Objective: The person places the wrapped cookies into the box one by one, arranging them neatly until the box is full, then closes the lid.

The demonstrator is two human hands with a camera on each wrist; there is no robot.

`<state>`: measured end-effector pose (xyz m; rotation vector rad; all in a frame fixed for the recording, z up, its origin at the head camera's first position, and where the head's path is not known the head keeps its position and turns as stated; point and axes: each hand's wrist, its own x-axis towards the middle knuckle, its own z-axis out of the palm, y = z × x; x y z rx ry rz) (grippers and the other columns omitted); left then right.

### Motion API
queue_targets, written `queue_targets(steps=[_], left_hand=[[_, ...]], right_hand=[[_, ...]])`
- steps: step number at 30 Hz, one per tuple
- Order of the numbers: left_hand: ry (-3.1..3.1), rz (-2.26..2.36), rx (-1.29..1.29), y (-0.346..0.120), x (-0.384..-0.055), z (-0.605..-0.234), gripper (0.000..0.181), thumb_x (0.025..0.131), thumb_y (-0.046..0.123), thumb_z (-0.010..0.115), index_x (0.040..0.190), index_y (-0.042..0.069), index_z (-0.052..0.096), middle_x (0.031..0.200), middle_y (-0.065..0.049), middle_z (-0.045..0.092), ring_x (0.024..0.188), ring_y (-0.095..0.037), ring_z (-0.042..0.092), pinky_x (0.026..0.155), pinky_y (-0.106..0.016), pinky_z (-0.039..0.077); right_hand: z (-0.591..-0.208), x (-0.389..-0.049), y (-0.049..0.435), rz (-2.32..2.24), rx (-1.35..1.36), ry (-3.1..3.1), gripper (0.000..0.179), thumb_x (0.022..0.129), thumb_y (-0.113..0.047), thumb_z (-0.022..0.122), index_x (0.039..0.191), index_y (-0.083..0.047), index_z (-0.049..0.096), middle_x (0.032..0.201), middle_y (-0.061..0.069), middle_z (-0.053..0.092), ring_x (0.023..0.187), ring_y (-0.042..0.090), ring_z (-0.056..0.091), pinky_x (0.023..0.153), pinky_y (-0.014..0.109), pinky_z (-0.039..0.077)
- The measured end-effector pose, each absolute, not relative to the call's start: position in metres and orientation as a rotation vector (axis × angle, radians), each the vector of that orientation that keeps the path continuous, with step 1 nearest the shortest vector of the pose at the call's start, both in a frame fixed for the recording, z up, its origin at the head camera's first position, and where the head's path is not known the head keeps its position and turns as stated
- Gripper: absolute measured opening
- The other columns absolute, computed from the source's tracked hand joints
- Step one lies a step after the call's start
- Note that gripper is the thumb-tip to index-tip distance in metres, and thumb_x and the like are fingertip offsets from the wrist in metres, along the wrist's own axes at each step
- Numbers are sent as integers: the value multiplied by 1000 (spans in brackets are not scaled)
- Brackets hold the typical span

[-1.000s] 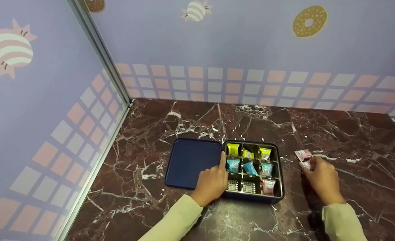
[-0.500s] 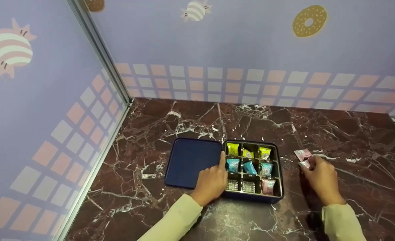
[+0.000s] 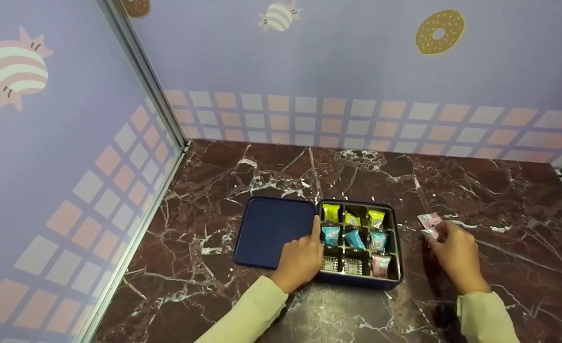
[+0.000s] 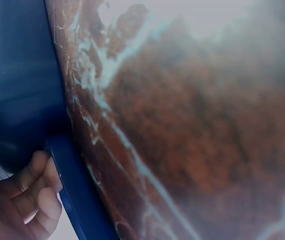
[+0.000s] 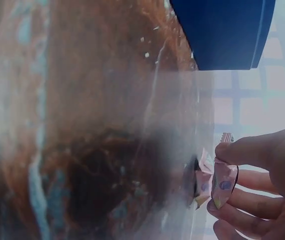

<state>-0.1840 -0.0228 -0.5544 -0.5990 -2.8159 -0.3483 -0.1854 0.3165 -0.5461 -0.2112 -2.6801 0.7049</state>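
Note:
A dark blue hinged box [image 3: 362, 283] lies open, its lid [image 3: 276, 231] flat to the left. My left hand [image 3: 301, 262] rests where lid and box meet, the index finger straight along the box's left rim; in the left wrist view, bent fingers [image 4: 47, 200] touch the lid's edge. To the right of the box, my right hand [image 3: 457, 255] pinches a small pink wrapped candy [image 5: 225, 182] between thumb and fingertips. Another pink candy [image 3: 429, 219] is just beyond it, close to the held one in the right wrist view.
The box's compartments hold yellow-green candies [image 3: 376, 218] in the back row, blue candies [image 3: 355, 239] in the middle, and one pink candy [image 3: 381, 265] at front right. Two front compartments show a patterned bottom. Patterned walls edge the dark marbled table [image 3: 204, 305].
My right hand has shifted very slightly left with the pinched candy, closer to the other pink one. The left hand and box look the same.

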Motion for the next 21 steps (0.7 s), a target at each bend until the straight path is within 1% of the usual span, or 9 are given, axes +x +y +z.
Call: queue_targets(steps=[4, 11, 15, 21], left_hand=[[-2794, -327, -599, -23, -183, -555, 58, 94, 19, 47, 147, -2, 35, 53, 1, 50, 39, -13, 40, 36, -29, 25], [-2809, -346, -599, -23, -185, -556, 59, 94, 20, 46, 147, -3, 35, 51, 2, 47, 39, -12, 37, 36, -28, 24], [-2810, -344, -591, -22, -185, -556, 58, 94, 21, 46, 147, -2, 35, 51, 3, 46, 39, -11, 35, 37, -28, 23], [-2821, -345, -589, -23, -185, -557, 59, 95, 21, 46, 148, -2, 34, 51, 3, 45, 39, -11, 33, 37, -27, 22]], right_hand=[[-544, -185, 315, 693, -204, -2665, 20, 74, -7, 76, 87, 0, 63, 71, 13, 59, 63, 30, 54, 61, 49, 40], [-541, -182, 311, 695, -169, -2623, 21, 73, -4, 76, 90, 2, 65, 74, 18, 64, 66, 34, 59, 65, 52, 43], [-538, -181, 309, 691, -147, -2618, 21, 73, -5, 77, 89, 2, 65, 74, 18, 65, 67, 35, 60, 66, 52, 43], [-534, -179, 305, 702, -123, -2606, 21, 72, -4, 76, 88, 2, 65, 78, 21, 68, 72, 39, 63, 69, 54, 44]])
